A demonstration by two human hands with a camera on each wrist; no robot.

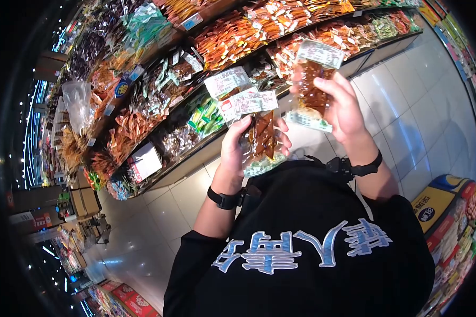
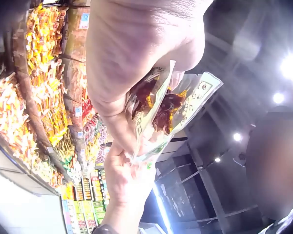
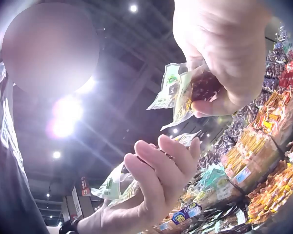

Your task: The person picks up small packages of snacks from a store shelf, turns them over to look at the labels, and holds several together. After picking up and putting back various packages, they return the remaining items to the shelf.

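In the head view the left hand grips clear packets of dark brown food with white printed labels, thumb on the front and fingers curled at the far side. Two labels stick up there, one behind the other. To the right, the right hand holds another such packet upright, its thumb across the front. The two hands are apart. Close up in the left wrist view, two packet edges fan out below the left hand. The right wrist view has the right hand pinching its packet.
Curved shelves heaped with wrapped snacks run behind the hands. A clear plastic bag hangs at the left. Tiled floor lies to the right and below the shelves, and a display of packaged goods stands at the lower right.
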